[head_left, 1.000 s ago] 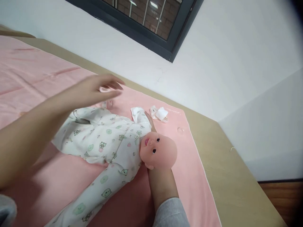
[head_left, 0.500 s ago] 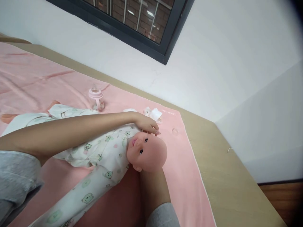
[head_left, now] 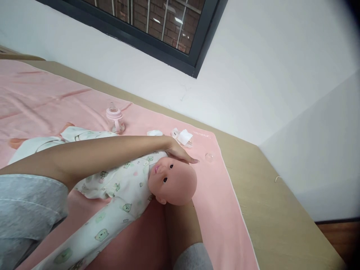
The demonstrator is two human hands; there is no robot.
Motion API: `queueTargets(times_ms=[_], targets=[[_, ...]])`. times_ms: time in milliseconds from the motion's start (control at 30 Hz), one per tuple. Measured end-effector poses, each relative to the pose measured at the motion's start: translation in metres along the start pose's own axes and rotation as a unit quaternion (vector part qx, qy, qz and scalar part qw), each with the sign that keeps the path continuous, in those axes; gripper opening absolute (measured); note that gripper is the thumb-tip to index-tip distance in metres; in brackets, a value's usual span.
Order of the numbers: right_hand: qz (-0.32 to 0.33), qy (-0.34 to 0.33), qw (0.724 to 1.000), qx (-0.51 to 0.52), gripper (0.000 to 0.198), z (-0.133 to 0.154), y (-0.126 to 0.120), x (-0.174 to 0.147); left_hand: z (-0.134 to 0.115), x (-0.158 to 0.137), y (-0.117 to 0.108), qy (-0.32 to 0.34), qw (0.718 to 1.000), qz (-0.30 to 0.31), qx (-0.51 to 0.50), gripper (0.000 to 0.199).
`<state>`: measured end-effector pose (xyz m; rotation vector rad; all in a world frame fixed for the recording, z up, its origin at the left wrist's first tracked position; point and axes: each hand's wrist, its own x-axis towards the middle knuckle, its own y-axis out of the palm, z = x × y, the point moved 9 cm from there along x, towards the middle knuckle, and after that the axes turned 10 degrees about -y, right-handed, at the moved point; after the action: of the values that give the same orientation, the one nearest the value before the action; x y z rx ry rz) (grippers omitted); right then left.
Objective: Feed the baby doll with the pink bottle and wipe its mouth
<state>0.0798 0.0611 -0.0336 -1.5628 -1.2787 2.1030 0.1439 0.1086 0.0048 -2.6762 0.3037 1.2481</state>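
Observation:
A baby doll (head_left: 172, 183) lies on its back in white sleepwear printed with green bears, its bald head toward the right. My left arm reaches across its body. My left hand (head_left: 179, 150) lies along the far side of the doll's head, fingers stretched out and partly hidden behind it. From below, my right forearm (head_left: 184, 225) passes under the head, so my right hand is hidden there. Beyond the doll stands a baby bottle (head_left: 115, 119) with a pink collar and handles.
A pink blanket (head_left: 225, 221) covers much of the wooden surface (head_left: 261, 195). Near the far edge are a white pad (head_left: 185, 137) on a wrapper, another white item (head_left: 154, 132) and a small clear cap-like piece (head_left: 209, 156). A wall with a dark-framed window (head_left: 194, 60) rises behind.
My left hand has slid slightly right along the doll's head, and its fingers look straighter than before. The doll's head has shifted slightly left in view.

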Motion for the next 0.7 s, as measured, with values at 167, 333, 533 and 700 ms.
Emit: queueTargets(times_ms=[167,333,533,700], targets=[[0.241,-0.204,0.937,0.152,0.023,0.029,-0.002,-0.017,-0.003,0.002,0.008,-0.015,1.000,0.007,-0.024,0.062],[0.211,-0.221,0.933,0.191,0.026,0.025,-0.022,-0.030,0.000,0.005,0.009,-0.016,0.999,0.004,-0.029,0.063],[0.191,-0.224,0.933,0.208,0.023,0.028,-0.021,-0.035,0.000,0.009,0.010,0.006,0.999,0.029,-0.038,0.061],[0.099,-0.158,0.961,0.202,0.030,0.024,-0.024,-0.033,0.003,0.008,0.008,0.004,0.999,0.033,-0.040,0.064]])
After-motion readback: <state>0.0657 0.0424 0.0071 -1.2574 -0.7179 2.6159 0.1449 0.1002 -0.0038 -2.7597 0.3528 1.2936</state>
